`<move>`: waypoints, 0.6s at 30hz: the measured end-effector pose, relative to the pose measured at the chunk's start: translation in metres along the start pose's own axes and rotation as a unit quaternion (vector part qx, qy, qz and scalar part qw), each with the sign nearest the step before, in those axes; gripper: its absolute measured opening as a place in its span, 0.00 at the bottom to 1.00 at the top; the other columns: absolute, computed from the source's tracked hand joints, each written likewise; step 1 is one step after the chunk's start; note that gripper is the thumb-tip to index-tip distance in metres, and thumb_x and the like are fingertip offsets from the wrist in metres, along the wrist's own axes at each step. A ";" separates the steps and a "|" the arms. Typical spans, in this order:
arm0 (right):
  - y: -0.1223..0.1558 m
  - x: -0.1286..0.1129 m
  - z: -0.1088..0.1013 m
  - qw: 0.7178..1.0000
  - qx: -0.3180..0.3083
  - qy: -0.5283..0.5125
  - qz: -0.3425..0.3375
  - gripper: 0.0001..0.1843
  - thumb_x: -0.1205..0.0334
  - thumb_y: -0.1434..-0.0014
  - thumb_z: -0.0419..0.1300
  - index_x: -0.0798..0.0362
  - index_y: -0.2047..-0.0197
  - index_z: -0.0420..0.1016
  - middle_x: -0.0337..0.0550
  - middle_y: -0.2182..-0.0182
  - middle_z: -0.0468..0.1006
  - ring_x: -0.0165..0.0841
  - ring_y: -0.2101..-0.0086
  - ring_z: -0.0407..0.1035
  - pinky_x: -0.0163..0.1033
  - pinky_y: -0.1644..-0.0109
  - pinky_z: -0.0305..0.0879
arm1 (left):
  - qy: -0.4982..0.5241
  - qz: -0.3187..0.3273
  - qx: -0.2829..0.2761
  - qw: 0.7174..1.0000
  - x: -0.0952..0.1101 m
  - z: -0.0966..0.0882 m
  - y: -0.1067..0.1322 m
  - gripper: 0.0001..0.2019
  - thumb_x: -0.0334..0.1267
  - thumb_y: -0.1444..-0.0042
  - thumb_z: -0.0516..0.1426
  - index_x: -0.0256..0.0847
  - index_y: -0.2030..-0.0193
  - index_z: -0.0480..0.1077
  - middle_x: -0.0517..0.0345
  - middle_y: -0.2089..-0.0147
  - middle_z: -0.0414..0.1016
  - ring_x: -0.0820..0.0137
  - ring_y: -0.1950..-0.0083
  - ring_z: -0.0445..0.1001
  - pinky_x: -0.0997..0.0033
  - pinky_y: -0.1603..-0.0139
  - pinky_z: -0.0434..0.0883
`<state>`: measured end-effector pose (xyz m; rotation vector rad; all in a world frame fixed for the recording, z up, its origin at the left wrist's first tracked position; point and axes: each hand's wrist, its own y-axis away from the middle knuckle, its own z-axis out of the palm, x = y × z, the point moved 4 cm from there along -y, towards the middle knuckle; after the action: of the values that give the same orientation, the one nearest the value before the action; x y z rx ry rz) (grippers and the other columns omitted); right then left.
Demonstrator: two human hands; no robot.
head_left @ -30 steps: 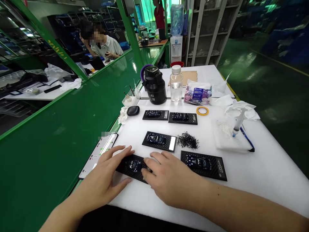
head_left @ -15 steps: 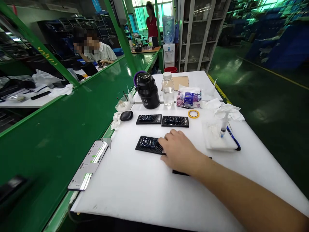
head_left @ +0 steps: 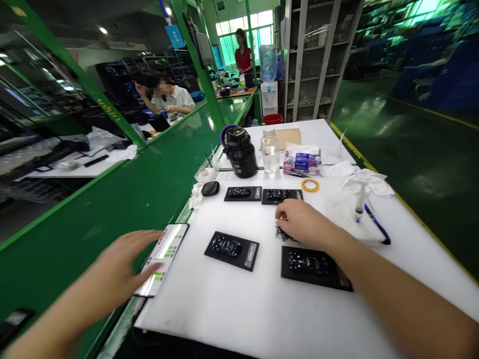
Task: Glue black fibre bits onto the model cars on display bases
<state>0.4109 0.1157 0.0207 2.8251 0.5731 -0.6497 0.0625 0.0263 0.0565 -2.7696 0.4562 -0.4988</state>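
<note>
My left hand, blurred at the edges, reaches in from the left with fingers stretched out. It is at the phone, which lies with its screen lit at the table's left edge; I cannot tell whether they touch. My right hand is low over the table with fingers curled. Small thin black pieces show under its fingers; what it grips is hidden. Nearer me lie two black patterned plates, each carrying a glossy dark model car: the left plate is angled, the right plate partly behind my forearm.
Behind my right hand are two more car plates, yellow tape, a black case, a black jug, a clear bottle and a tissue pack. A syringe stands at right. Two people are further back.
My right hand has left the left car plate and moved right to the small black pieces. That plate now lies nearer and turned. My left hand has come into view at the phone.
</note>
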 end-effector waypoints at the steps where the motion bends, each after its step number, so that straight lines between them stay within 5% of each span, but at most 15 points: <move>1: -0.003 0.006 0.001 1.000 -0.004 -0.003 0.011 0.11 0.66 0.38 0.54 0.56 0.58 0.77 0.50 0.56 0.76 0.37 0.57 0.70 0.40 0.54 0.63 | -0.040 0.015 -0.083 0.996 0.014 0.005 -0.010 0.23 0.52 0.47 0.64 0.53 0.44 0.73 0.58 0.45 0.77 0.55 0.44 0.75 0.57 0.42 0.74; 3: -0.007 0.010 0.006 1.000 -0.015 -0.004 0.019 0.10 0.65 0.38 0.54 0.58 0.60 0.77 0.53 0.56 0.75 0.39 0.58 0.71 0.40 0.56 0.62 | -0.026 0.050 -0.188 0.981 0.052 0.021 -0.038 0.23 0.51 0.43 0.61 0.50 0.41 0.71 0.54 0.39 0.73 0.55 0.37 0.70 0.57 0.38 0.71; 4: -0.008 0.009 0.009 1.000 -0.019 -0.002 0.018 0.10 0.66 0.38 0.54 0.58 0.60 0.77 0.55 0.57 0.75 0.40 0.58 0.71 0.40 0.57 0.62 | 0.001 0.056 -0.197 0.979 0.073 0.030 -0.054 0.21 0.51 0.41 0.59 0.48 0.42 0.71 0.52 0.40 0.73 0.57 0.38 0.71 0.58 0.38 0.71; 8: -0.006 0.002 0.017 1.000 -0.021 0.009 0.016 0.09 0.68 0.39 0.55 0.60 0.61 0.76 0.57 0.58 0.75 0.42 0.59 0.71 0.40 0.59 0.60 | 0.115 0.032 -0.113 0.986 0.133 0.057 -0.116 0.18 0.49 0.39 0.56 0.45 0.47 0.73 0.52 0.43 0.75 0.59 0.44 0.74 0.59 0.42 0.72; 12: -0.005 0.004 0.013 1.000 0.010 -0.016 0.012 0.06 0.70 0.41 0.56 0.60 0.61 0.74 0.56 0.58 0.74 0.40 0.59 0.69 0.40 0.57 0.59 | 0.230 -0.068 -0.062 0.969 0.136 0.086 -0.136 0.17 0.52 0.41 0.57 0.44 0.51 0.74 0.53 0.50 0.79 0.60 0.49 0.76 0.60 0.50 0.74; 18: -0.008 -0.002 -0.001 0.982 0.119 -0.145 0.029 0.05 0.65 0.37 0.51 0.55 0.63 0.67 0.42 0.65 0.73 0.30 0.65 0.65 0.36 0.60 0.58 | 0.271 -0.143 -0.070 0.949 0.119 0.112 -0.124 0.18 0.54 0.43 0.59 0.44 0.56 0.75 0.54 0.55 0.79 0.61 0.53 0.76 0.57 0.48 0.71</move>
<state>0.4061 0.1220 0.0215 2.8658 0.3831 -1.1616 0.2424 0.1220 0.0313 -2.8178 0.2001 -1.3631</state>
